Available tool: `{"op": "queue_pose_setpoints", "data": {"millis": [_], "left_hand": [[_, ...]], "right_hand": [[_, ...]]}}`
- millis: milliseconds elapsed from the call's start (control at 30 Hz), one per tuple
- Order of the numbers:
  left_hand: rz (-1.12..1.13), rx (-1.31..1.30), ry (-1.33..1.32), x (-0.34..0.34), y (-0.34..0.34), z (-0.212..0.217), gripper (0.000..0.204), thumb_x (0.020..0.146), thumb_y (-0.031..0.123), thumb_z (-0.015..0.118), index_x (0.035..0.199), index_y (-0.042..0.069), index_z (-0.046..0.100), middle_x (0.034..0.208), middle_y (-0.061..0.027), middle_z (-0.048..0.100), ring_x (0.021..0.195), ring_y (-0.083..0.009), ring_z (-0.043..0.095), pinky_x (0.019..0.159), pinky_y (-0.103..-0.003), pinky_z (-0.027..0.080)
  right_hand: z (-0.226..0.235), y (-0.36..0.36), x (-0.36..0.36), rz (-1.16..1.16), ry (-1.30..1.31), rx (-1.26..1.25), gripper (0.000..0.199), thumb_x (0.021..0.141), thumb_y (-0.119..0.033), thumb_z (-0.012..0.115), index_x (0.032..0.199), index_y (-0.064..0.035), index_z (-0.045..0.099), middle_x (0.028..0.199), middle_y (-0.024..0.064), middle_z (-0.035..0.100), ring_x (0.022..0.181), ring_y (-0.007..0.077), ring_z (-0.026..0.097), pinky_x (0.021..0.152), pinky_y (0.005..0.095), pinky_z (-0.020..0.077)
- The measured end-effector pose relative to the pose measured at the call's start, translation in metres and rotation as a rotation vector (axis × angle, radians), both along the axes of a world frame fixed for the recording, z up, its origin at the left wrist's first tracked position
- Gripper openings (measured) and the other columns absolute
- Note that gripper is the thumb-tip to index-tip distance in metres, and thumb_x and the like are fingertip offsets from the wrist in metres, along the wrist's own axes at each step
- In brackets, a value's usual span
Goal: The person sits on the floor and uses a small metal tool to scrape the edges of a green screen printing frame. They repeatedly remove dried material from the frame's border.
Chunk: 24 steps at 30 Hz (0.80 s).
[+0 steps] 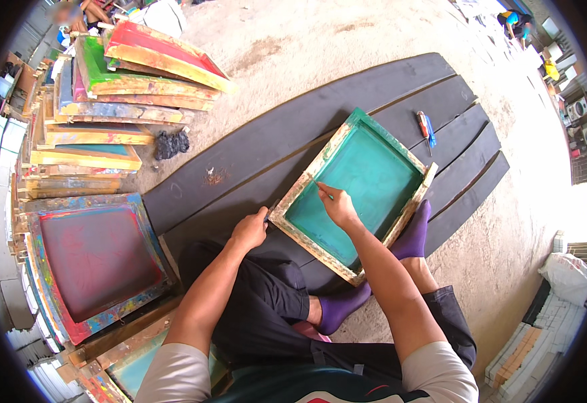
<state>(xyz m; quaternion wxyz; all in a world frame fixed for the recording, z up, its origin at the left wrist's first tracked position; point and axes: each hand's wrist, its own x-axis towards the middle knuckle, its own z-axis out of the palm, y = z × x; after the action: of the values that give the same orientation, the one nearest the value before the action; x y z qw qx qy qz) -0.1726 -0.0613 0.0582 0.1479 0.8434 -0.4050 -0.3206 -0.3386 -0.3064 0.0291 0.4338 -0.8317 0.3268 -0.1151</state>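
A screen-printing frame with green mesh and paint-stained wooden sides lies tilted on dark planks in front of me. My right hand reaches over the mesh near the frame's left side. Its fingers are pinched together at the inner edge, and what they hold is too small to make out. By the frame's near-left corner, my left hand is closed around a small dark object that I cannot identify. My foot in a purple sock rests against the frame's right side.
A red-and-blue-handled screwdriver lies on the dark planks beyond the frame. Stacked screen frames stand at the far left. Another frame with dark mesh sits left of me. A black plastic bag lies by the stack.
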Motion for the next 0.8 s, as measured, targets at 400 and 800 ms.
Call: {"op": "queue_pose_setpoints", "data": {"millis": [400,800], "left_hand": [[-0.018,0.005,-0.044,0.002,0.004,-0.008,0.039,0.097,0.015,0.064,0.131,0.003,0.049,0.098,-0.0287,0.072,0.096,-0.0488,0.069,0.081,-0.06,0.053],[-0.004,0.014,-0.008,0.003,0.01,-0.008,0.038,0.097,0.015,0.064,0.13,0.003,0.049,0.1,-0.0291,0.071,0.098,-0.0487,0.069,0.082,-0.06,0.053]], "right_hand": [[-0.021,-0.004,-0.006,0.049,-0.057,-0.087,0.042,0.105,-0.033,0.06,0.145,-0.019,0.063,0.099,0.0147,0.078,0.085,0.0342,0.075,0.077,0.0448,0.0591],[0.036,-0.027,0.019,-0.118,0.203,1.047,0.046,0.108,-0.041,0.057,0.146,-0.0172,0.063,0.067,0.0006,0.051,0.051,0.0136,0.045,0.047,0.0327,0.0375]]}}
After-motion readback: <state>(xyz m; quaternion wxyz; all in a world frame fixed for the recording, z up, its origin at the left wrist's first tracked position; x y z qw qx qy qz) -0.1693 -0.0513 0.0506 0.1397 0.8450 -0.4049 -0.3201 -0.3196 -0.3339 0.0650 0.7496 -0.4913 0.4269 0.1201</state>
